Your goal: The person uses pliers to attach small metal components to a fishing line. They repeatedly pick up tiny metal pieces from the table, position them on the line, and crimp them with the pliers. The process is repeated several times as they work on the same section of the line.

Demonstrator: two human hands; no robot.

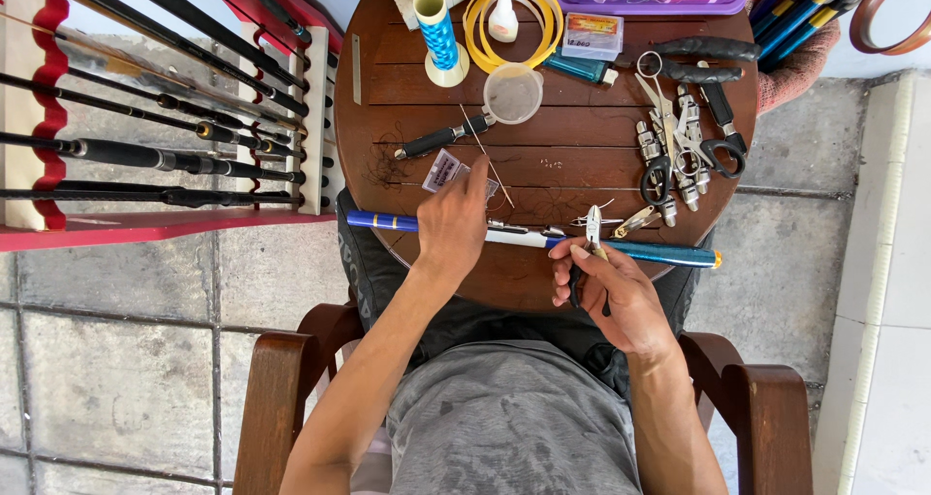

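**Rod across the table edge, pliers at a guide**

The blue rod [669,254] lies crosswise on the near edge of the round wooden table [407,68], w/ a white mid-section; laid that way it sits right in front of the seated person, both hands over it. The left hand [453,225] rests on the rod near its left part, fingers bent & reaching forward toward a small clear packet [444,170] just beyond; prob. steadying the rod, though whether it grips or only touches can't be told. The right hand [611,287] is closed round the dark handles of small pliers [593,225]; their tips point up at a metal guide on the rod, so the tool is held short for fine work.

Other tools sit w/in reach at the far right: scissors [722,131], several pliers & clips in a heap; a blue thread spool [438,31], a glue bottle [502,12] inside a yellow line coil, & a clear round lid [513,93] farther back. A red rack [145,225] w/ dark rods stands at left.

Hard to see: the pliers' tips vs. the guide, touching or not; thin loose threads on the wood; the rod's left end under the hand; the purple tray at top is cut off.
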